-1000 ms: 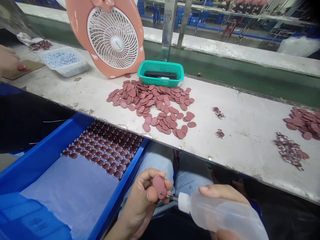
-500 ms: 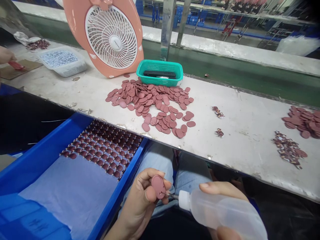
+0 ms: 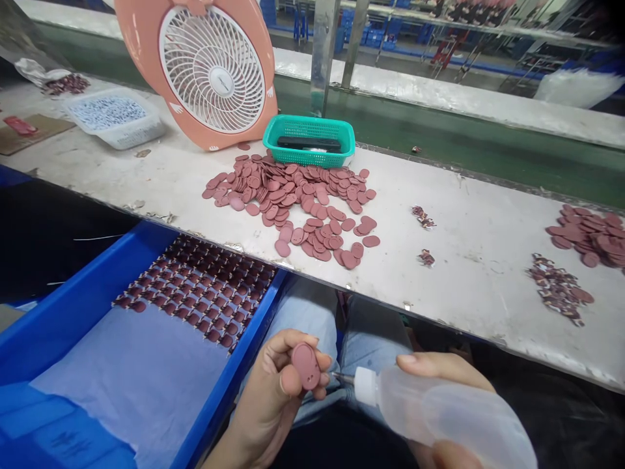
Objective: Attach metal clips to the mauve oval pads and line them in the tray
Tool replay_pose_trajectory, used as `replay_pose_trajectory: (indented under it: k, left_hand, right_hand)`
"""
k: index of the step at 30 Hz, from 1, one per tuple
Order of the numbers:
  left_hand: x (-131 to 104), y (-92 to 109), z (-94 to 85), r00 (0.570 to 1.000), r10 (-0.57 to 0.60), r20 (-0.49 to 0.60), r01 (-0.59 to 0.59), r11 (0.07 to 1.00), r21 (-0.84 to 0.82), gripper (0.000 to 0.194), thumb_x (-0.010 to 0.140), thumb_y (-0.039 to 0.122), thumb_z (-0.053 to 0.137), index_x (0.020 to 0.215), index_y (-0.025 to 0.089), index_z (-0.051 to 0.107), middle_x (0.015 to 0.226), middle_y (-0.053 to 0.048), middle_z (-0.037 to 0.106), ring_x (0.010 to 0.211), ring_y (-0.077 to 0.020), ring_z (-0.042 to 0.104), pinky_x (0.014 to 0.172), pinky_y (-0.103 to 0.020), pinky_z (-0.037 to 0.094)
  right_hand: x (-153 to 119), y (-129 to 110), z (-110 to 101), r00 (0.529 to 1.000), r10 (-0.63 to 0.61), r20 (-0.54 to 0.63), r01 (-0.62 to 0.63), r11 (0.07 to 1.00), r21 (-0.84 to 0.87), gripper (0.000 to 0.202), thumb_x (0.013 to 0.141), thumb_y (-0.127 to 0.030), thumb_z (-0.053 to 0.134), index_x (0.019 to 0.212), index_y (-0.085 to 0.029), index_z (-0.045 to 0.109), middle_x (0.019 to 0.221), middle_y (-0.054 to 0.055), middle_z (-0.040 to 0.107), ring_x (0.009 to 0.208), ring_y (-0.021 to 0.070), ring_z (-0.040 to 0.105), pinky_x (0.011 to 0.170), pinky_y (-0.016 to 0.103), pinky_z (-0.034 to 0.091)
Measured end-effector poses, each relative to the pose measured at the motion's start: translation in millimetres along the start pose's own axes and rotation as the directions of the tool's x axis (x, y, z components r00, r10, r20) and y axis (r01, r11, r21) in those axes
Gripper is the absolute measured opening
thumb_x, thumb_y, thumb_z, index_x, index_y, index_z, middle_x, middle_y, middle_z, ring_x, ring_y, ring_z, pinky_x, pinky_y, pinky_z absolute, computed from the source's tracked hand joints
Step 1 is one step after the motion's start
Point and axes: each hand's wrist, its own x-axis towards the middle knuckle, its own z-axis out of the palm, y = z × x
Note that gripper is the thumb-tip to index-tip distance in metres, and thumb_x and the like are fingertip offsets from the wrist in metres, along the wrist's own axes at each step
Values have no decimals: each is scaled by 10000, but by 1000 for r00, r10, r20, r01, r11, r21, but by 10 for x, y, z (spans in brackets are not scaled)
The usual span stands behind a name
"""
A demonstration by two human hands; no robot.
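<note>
Between the thumb and fingers of my left hand (image 3: 276, 384) is a flat reddish-brown oval piece (image 3: 305, 366), with small holes near its lower end. My right hand (image 3: 446, 374) is wrapped round a translucent squeeze bottle (image 3: 439, 413) with a white cap and a thin metal needle tip (image 3: 343, 377). The tip points left at the oval piece, a small gap away from it. Both hands are over my lap, in front of the table edge. A large pile of similar oval pieces (image 3: 288, 189) lies on the table beyond them.
To the left, a blue tray (image 3: 92, 270) holds rows of small dark red parts (image 3: 205, 286) on a pale sheet. An orange fan (image 3: 222, 81), a green basket (image 3: 349, 140) and a tub of small bits (image 3: 114, 117) stand behind. Small brown parts (image 3: 559, 290) lie at right.
The bottle has drawn back to the right, and its needle tip has come away from the oval piece. At far left, another person's hand has left the view, leaving a red item on the board.
</note>
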Motion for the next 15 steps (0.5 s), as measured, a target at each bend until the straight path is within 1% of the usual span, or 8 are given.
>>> replay_pose_trajectory:
  k: [2, 4, 6, 8, 10, 11, 13, 15]
  left_hand:
    - [-1, 0, 2, 1000, -5, -8, 5, 1000, -6, 486, 434, 482, 965, 796, 216, 781, 693, -6, 776, 580, -104, 685, 547, -162, 510]
    - [2, -2, 6, 1000, -10, -13, 10, 1000, -7, 479, 428, 481, 967, 786, 222, 783, 689, -3, 776, 578, -99, 685, 548, -155, 509]
    - [6, -2, 12, 1000, -11, -16, 11, 1000, -3, 475, 420, 479, 969, 779, 226, 786, 689, -2, 776, 577, -99, 684, 552, -155, 509]
    - [9, 1, 20, 1000, -9, -22, 9, 1000, 2, 473, 414, 476, 971, 772, 227, 788, 685, -2, 774, 571, -100, 680, 549, -158, 506]
    - [9, 4, 32, 999, -8, -32, 8, 1000, 4, 472, 406, 473, 975, 762, 226, 788, 676, 0, 770, 563, -99, 672, 539, -160, 497]
    - [8, 4, 38, 999, -10, -38, 10, 1000, 3, 470, 403, 469, 977, 759, 226, 789, 670, 1, 768, 558, -98, 667, 534, -160, 491]
    - [5, 0, 47, 999, -13, -49, 13, 1000, 3, 466, 400, 465, 980, 752, 225, 791, 659, -1, 764, 549, -96, 657, 529, -161, 485]
    - [4, -11, 52, 998, -7, -60, 7, 1000, 3, 477, 393, 470, 982, 754, 221, 793, 655, -5, 763, 544, -96, 652, 527, -163, 485]
  right_hand:
    - [17, -7, 14, 999, -50, 9, 50, 998, 47, 466, 886, -653, 587, 1153, -275, 636, 557, -9, 522, 395, 159, 447, 401, 299, 357]
    - [44, -12, 41, 997, -79, -12, 79, 993, 83, 441, 887, -626, 609, 1166, -286, 644, 518, -33, 484, 344, 131, 365, 382, 298, 330]
    - [72, -12, 65, 995, -96, -14, 97, 990, 106, 418, 898, -593, 614, 1182, -287, 645, 515, -41, 483, 321, 122, 336, 368, 298, 310]
    - [99, -8, 75, 993, -115, 14, 113, 987, 115, 394, 914, -550, 613, 1205, -285, 641, 499, -44, 476, 315, 127, 328, 345, 294, 246]
    - [123, -5, 70, 991, -130, 20, 127, 986, 113, 390, 911, -545, 624, 1199, -283, 648, 509, -33, 503, 324, 129, 332, 334, 302, 204]
    - [131, -4, 65, 991, -131, 8, 130, 986, 106, 389, 904, -548, 635, 1187, -283, 655, 535, -21, 538, 337, 132, 356, 332, 304, 210]
    - [133, 2, 53, 990, -137, -8, 138, 986, 91, 377, 898, -546, 646, 1162, -279, 675, 622, 10, 620, 381, 142, 437, 338, 301, 259]
    - [116, 14, 42, 991, -134, 2, 133, 987, 91, 356, 905, -524, 645, 1160, -279, 687, 632, 14, 635, 401, 148, 473, 345, 299, 291]
